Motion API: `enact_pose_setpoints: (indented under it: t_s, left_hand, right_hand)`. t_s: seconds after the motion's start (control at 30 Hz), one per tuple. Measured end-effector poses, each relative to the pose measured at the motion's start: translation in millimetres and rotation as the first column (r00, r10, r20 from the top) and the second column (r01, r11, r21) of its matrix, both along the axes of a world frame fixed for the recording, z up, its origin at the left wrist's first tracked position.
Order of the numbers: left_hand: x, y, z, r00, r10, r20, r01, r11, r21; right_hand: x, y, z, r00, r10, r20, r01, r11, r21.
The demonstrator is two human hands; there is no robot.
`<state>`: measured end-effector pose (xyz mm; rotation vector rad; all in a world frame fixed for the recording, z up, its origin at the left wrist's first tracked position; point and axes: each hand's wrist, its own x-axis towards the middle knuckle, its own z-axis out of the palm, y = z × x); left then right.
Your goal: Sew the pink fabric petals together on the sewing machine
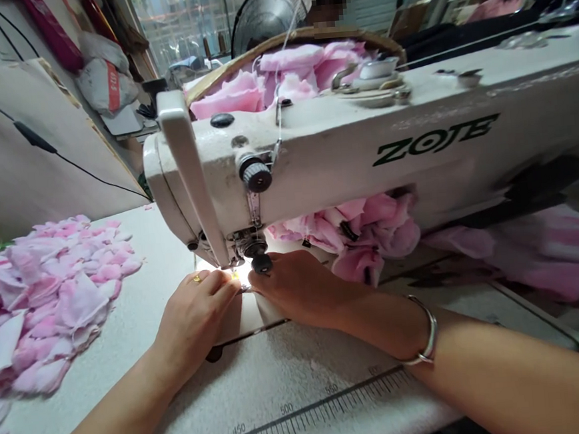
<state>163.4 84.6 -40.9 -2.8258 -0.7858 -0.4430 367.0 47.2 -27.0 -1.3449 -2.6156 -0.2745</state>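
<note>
Pink fabric (375,227) lying bunched just beyond the right hand (297,284), left hand (193,313) facing it at the lit needle area (236,273) of the ZOJE sewing machine (320,164), both curling, fingertips (230,283) nearly meeting, can't tell if they're pinching anything.

A pale, speckled table (119,341) has a dark measuring scale (305,413) printed along its near edge. A white sewing machine (325,160) stands on it. Pink-and-white fabric pieces (60,295) lie heaped at left; bunched pink cloth (388,229) sits beneath the machine's arm.
</note>
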Motion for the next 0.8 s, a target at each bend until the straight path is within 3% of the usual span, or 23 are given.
enact_pose_setpoints:
  t_s: [0.23, 0.53, 0.8]
  left_hand:
    - [-2, 0, 0.0, 0.999, 0.053, 0.001, -0.053, 0.982, 0.181]
    - [-11, 4, 4.5, 1.000, -0.014, -0.027, 0.020, 0.969, 0.248]
    - [-12, 11, 8.2, 0.998, -0.058, -0.006, 0.058, 0.985, 0.163]
  right_hand:
    - [0, 0, -0.3, 1.000, -0.008, -0.014, 0.008, 0.999, 0.035]
    - [3, -1, -3.9, 1.000, 0.018, -0.017, -0.016, 0.998, 0.068]
    - [3, 3, -10.9, 0.998, 0.064, -0.014, -0.063, 0.993, 0.096]
